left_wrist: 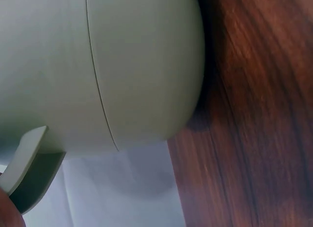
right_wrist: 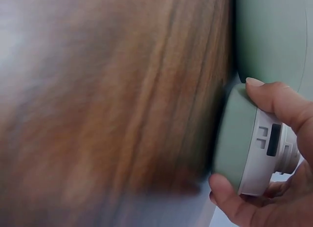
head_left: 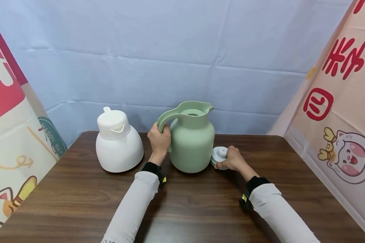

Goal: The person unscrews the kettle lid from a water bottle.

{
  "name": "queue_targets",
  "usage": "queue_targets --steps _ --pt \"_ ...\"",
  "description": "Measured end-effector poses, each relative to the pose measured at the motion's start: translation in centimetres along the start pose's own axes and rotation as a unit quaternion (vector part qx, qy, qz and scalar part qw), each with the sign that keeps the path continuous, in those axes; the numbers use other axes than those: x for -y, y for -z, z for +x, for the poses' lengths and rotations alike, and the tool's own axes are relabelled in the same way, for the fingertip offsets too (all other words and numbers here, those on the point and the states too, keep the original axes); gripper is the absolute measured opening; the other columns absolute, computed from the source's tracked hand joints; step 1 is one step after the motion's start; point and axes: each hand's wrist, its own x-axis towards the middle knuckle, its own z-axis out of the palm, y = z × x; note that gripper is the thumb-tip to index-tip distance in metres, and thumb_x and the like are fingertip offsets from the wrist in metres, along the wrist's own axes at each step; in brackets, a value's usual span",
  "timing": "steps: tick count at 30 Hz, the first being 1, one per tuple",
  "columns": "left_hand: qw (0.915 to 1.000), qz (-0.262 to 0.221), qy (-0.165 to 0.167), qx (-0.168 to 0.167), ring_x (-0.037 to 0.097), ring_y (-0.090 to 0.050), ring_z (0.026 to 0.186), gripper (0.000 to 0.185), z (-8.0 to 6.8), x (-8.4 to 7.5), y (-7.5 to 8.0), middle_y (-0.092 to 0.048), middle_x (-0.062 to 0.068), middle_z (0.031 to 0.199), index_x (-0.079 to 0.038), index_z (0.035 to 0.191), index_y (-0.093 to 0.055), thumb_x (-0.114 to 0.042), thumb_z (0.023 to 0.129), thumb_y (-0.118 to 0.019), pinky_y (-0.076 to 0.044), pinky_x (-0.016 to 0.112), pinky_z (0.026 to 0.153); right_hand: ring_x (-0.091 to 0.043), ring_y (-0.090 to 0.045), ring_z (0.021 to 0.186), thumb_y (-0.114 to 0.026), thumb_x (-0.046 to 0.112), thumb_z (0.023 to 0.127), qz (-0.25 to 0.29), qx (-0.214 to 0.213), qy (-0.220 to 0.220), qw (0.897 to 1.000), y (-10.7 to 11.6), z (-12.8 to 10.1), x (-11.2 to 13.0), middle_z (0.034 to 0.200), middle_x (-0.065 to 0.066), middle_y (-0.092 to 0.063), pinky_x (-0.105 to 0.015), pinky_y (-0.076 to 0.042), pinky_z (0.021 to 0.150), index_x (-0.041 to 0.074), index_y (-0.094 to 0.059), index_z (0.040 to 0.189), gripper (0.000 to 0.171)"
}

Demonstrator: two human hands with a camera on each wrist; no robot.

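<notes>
A green vacuum jug (head_left: 192, 145) stands upright on the table with its lid off, its spout pointing right. My left hand (head_left: 159, 140) grips the upper part of its curved handle (head_left: 170, 114). In the left wrist view the jug's body (left_wrist: 142, 65) fills much of the picture, and only a bit of the hand shows at the lower left. To the right of the jug, my right hand (head_left: 233, 160) holds the jug's lid (head_left: 219, 154) between thumb and fingers. The lid is upside down, its green top (right_wrist: 234, 134) right at the tabletop and its white stopper side up.
A white vacuum jug (head_left: 119, 145) with its lid on stands left of the green one. The brown wooden table (head_left: 197, 209) reaches back to a pale blue cloth (head_left: 170, 67). Printed cloths (head_left: 337, 135) hang at both sides.
</notes>
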Motion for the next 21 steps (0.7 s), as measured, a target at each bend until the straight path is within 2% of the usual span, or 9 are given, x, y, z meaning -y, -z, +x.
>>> queue_targets --steps 3,7,9,15,21 --pt "0.9998 0.015 0.01 -0.002 0.012 -0.007 0.047 0.027 0.5 0.4 -0.3 -0.016 -0.004 0.052 -0.015 0.062 -0.029 -0.008 0.083 -0.044 -0.017 0.028 0.045 -0.037 -0.048 0.092 -0.083 0.029 0.065 0.009 -0.007 -0.012 1.0 -0.1 0.9 0.3 0.107 -0.027 -0.038 -0.042 -0.043 0.077 -0.013 -0.032 0.12 0.086" --pt "0.9992 0.034 0.022 -0.001 0.013 -0.011 0.044 0.024 0.6 0.5 -0.5 -0.017 -0.003 0.051 -0.012 0.065 -0.033 -0.011 0.085 -0.045 -0.019 0.029 0.045 -0.036 -0.049 0.086 -0.082 0.026 0.066 0.032 -0.009 -0.034 0.999 -0.4 1.8 0.5 0.107 -0.026 -0.036 -0.038 -0.048 0.063 -0.012 -0.03 0.121 0.084" --pt "0.9987 0.042 0.028 0.002 0.013 -0.014 0.042 0.023 0.5 0.5 -0.7 -0.019 -0.003 0.051 -0.011 0.067 -0.035 -0.014 0.087 -0.046 -0.022 0.03 0.044 -0.036 -0.049 0.084 -0.081 0.025 0.067 0.035 -0.012 -0.044 0.998 -0.5 2.0 0.5 0.107 -0.026 -0.034 -0.037 -0.048 0.059 -0.011 -0.029 0.121 0.084" --pt "0.9975 0.065 0.028 0.002 0.017 -0.024 0.042 0.022 0.1 0.6 -1.5 -0.023 -0.003 0.052 -0.006 0.073 -0.041 -0.018 0.09 -0.047 -0.026 0.031 0.044 -0.039 -0.047 0.089 -0.08 0.03 0.069 0.013 -0.021 -0.065 0.998 -0.9 2.9 0.4 0.108 -0.026 -0.034 -0.044 -0.042 0.077 -0.011 -0.027 0.125 0.087" --pt "0.9974 0.07 0.015 0.002 0.018 -0.025 0.04 0.021 0.3 0.5 -2.3 -0.024 -0.002 0.052 -0.005 0.074 -0.04 -0.015 0.092 -0.045 -0.026 0.032 0.043 -0.039 -0.048 0.091 -0.08 0.032 0.069 0.01 -0.025 -0.088 0.996 -0.5 4.0 0.7 0.11 -0.025 -0.034 -0.045 -0.042 0.078 -0.009 -0.025 0.128 0.091"
